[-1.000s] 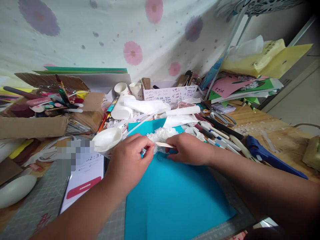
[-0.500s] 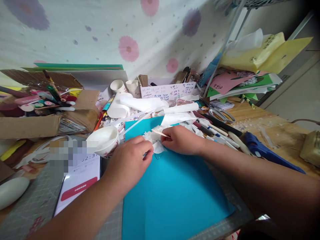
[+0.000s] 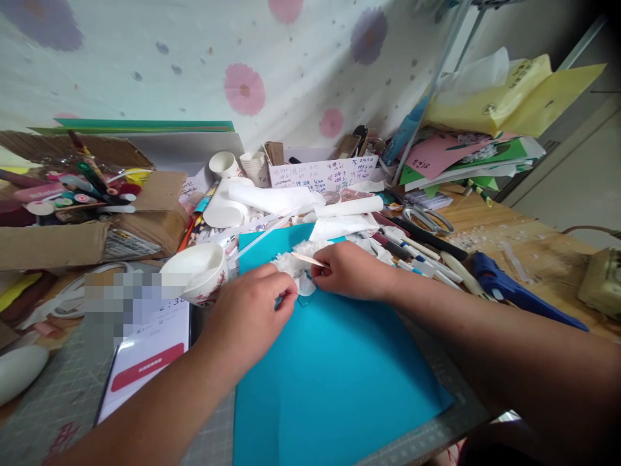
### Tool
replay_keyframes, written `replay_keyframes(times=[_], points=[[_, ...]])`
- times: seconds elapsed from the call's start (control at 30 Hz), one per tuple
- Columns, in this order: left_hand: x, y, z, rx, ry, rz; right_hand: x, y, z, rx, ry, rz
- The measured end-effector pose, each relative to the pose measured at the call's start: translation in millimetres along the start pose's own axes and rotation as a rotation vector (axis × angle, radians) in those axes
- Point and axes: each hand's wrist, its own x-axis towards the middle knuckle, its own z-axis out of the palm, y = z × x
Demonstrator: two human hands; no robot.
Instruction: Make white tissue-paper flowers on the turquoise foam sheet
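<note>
My right hand (image 3: 347, 268) is closed around a thin, pale wooden stick (image 3: 306, 259), its tip pointing left over crumpled white paper scraps (image 3: 285, 262). Facing it, my left hand (image 3: 255, 307) has thumb and forefinger pinched together; what lies between them, if anything, is too small to make out. A small white paper piece (image 3: 305, 285) sits between the two hands, right beside the left fingertips. Beneath both hands lies a blue sheet (image 3: 334, 382), with a small clear, shiny patch just below the white piece.
A paper cup (image 3: 204, 268) and a phone (image 3: 145, 362) are on the left, on a grey cutting mat (image 3: 213, 414). Behind them stands a cardboard box (image 3: 53, 239) of craft supplies. Pens, scissors (image 3: 427, 220) and a blue glue gun (image 3: 524, 291) lie to the right.
The stick's tip has dipped slightly, and the white piece between my hands looks rounder. Both hands stay in nearly the same place; the whole view has shifted a little.
</note>
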Motion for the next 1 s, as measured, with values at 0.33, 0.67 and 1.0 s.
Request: replay_keyframes(times=[0.33, 0.67, 1.0], points=[[0.6, -0.7, 0.0, -0.039, -0.034, -0.046, 2.6, 3.6, -5.7, 0.072, 0.024, -0.013], [0.6, 0.8, 2.1, -0.050, -0.016, -0.043, -20.5, -18.3, -39.0, 0.490, 0.524, -0.234], [3.5, 1.1, 4.1, -0.016, -0.021, -0.075, -10.1, -17.3, -8.1, 0.158, 0.270, -0.262]])
